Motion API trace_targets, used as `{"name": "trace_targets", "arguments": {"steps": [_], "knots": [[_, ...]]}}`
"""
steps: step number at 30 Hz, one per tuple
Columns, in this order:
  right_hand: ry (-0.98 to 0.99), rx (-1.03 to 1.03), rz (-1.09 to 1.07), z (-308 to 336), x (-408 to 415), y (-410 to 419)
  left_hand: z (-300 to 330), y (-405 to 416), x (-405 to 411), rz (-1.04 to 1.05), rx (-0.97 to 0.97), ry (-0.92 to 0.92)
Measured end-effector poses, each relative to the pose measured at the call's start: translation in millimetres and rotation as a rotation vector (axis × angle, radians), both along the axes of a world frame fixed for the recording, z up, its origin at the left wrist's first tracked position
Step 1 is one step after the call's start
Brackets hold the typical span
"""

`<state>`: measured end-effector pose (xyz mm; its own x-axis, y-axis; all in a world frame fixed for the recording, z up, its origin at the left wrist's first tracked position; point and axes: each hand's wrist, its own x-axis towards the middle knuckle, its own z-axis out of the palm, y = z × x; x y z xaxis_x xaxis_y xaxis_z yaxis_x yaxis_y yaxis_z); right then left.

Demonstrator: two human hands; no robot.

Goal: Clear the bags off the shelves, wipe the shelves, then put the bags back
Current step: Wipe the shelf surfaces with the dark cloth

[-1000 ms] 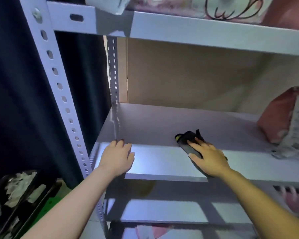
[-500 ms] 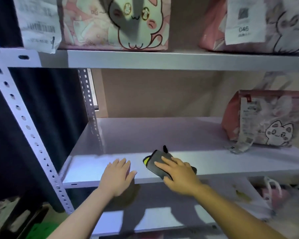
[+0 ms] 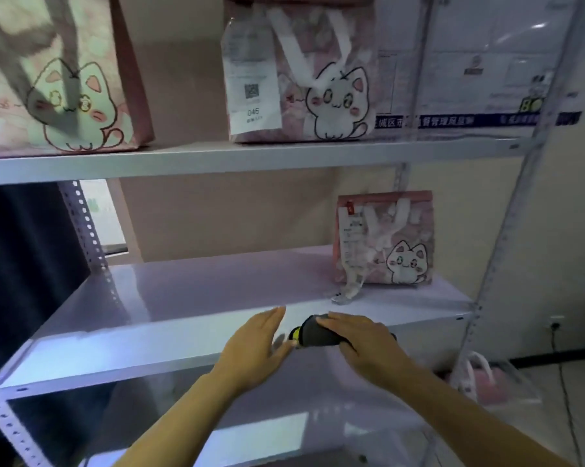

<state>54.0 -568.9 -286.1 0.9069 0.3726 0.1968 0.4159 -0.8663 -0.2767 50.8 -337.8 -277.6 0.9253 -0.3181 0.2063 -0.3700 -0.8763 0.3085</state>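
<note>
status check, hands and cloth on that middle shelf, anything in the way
Left hand flat at shelf front edge. Right hand pressing dark cloth at that edge. One pink cat bag standing at shelf's right end, apart from both hands.

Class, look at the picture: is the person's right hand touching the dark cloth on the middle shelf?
Touching. The head view shows the right hand lying flat on top of the dark cloth, fingers covering its upper edge, with no gap between them.
</note>
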Motion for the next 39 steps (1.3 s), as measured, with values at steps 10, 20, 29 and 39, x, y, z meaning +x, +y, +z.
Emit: {"name": "trace_targets", "arguments": {"steps": [10,20,29,39], "knots": [[-0.356,0.168,-0.072,109,-26,-98,132,-112,1,-0.233,-0.027,-0.295],[-0.538,0.27,-0.221,200,-3,-151,242,-148,56,-0.334,0.202,-0.621],[-0.642,0.238,-0.321,290,25,-188,271,-189,124,-0.34,0.138,-0.439],[-0.608,-0.053,-0.18,326,117,-206,285,-221,168,-0.206,0.09,-0.031]]}}
